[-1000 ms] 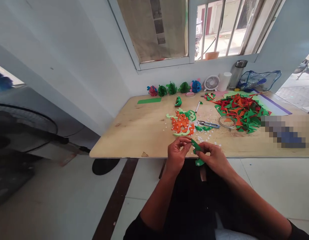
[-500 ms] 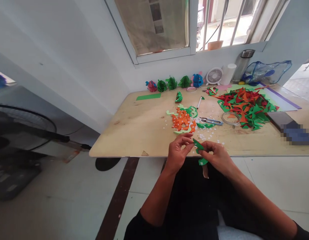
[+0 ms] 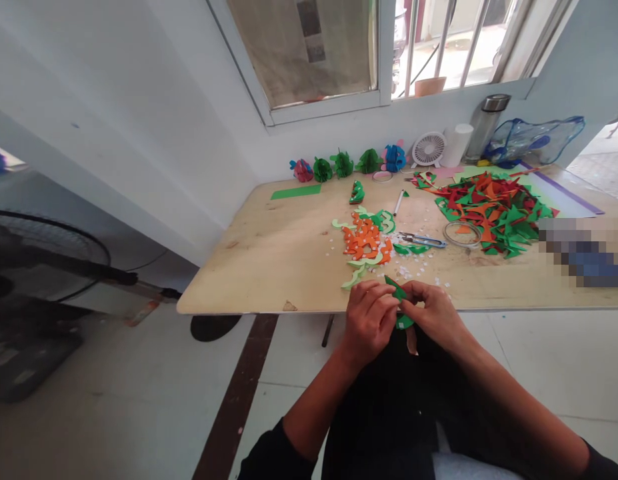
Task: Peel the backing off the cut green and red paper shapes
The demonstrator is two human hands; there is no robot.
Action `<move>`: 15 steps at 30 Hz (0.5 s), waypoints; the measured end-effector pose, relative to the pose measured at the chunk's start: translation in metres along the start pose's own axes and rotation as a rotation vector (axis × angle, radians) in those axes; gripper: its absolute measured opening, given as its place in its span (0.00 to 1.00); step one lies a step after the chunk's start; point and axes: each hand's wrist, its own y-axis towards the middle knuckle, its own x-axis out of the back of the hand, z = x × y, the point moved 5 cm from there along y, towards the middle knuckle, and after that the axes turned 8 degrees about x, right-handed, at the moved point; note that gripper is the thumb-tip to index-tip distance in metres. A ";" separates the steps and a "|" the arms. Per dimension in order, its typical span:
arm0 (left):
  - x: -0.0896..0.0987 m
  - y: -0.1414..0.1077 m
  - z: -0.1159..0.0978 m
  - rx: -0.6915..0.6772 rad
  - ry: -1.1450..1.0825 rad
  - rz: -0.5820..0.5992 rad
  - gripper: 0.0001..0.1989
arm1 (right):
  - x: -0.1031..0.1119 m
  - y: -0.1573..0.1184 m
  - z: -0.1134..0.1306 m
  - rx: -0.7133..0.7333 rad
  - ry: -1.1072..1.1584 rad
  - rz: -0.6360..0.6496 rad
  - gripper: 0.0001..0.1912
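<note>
Holding a green paper piece (image 3: pixel 395 287) at the near edge of the wooden surface (image 3: pixel 269 267), we have it between our two hands, in front of our dark clothing (image 3: pixel 389 407). The grip of our right hand (image 3: pixel 433 312) is clamped on it, thumb and forefinger together. Our left hand (image 3: pixel 369 321) curls over its other side, fingers bunched; their tips are partly hidden, so we cannot tell whether that grip is closed on it. Part of the green shows below our fingers, with a white square on it.

Just beyond our left hand, we see a pale green strip (image 3: pixel 353 276) beside a cluster of orange pieces (image 3: pixel 363 241) dotted with white. To the right of the cluster lie blue-handled snips (image 3: pixel 425 241), scattered white bits (image 3: pixel 405 272) and a ring (image 3: pixel 462 234), which sits next to a heap of red, orange and green scraps (image 3: pixel 493 210). Farther back we have a pen (image 3: pixel 398 203), a folded green piece (image 3: pixel 357 193) and a flat green strip (image 3: pixel 296 193). Five paper figures (image 3: pixel 343 165) line the wall side, left of a white fan (image 3: pixel 429 150).
</note>
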 end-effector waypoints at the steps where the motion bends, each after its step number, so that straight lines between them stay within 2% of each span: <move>1: 0.001 0.001 0.003 0.072 -0.070 -0.001 0.07 | 0.000 0.000 0.001 -0.003 0.000 -0.003 0.07; 6: 0.001 0.003 0.028 0.421 -0.364 0.000 0.02 | -0.003 -0.003 0.001 -0.063 0.021 0.052 0.08; 10: -0.004 0.003 0.043 0.549 -0.527 0.038 0.01 | -0.005 -0.005 0.002 -0.051 -0.002 0.064 0.08; 15: -0.009 0.004 0.050 0.719 -0.685 0.099 0.04 | -0.007 -0.005 0.005 -0.052 -0.011 0.088 0.09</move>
